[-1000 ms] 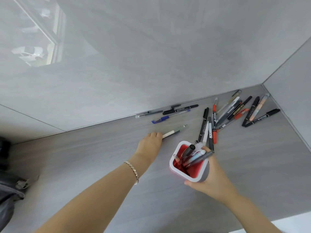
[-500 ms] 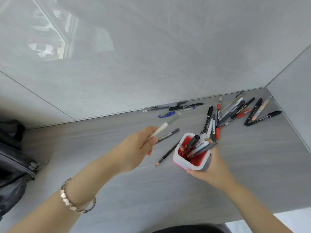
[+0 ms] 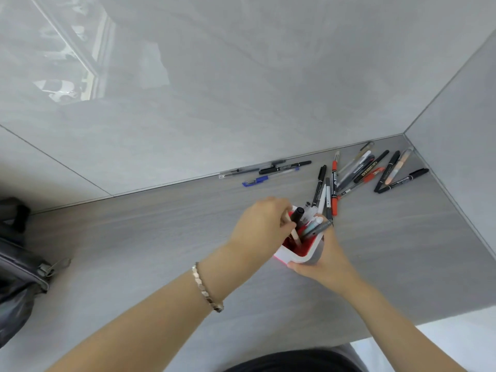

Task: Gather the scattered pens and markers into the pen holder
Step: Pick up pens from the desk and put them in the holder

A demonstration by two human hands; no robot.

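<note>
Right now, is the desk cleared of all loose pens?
No: a blue pen lies by the wall and a red marker sits among a scattered heap beyond the pen holder.

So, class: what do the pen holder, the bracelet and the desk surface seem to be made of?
Pen holder: likely plastic, smooth white rim, red inside.
Bracelet: probably metal, shiny faceted links.
Desk surface: matte grey wood-grain look, possibly laminate; cannot tell for sure.

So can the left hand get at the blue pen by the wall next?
Probably yes, once it lets go: the left hand is lowering a pen into the holder, and bare desk lies between it and the blue pen.
</note>
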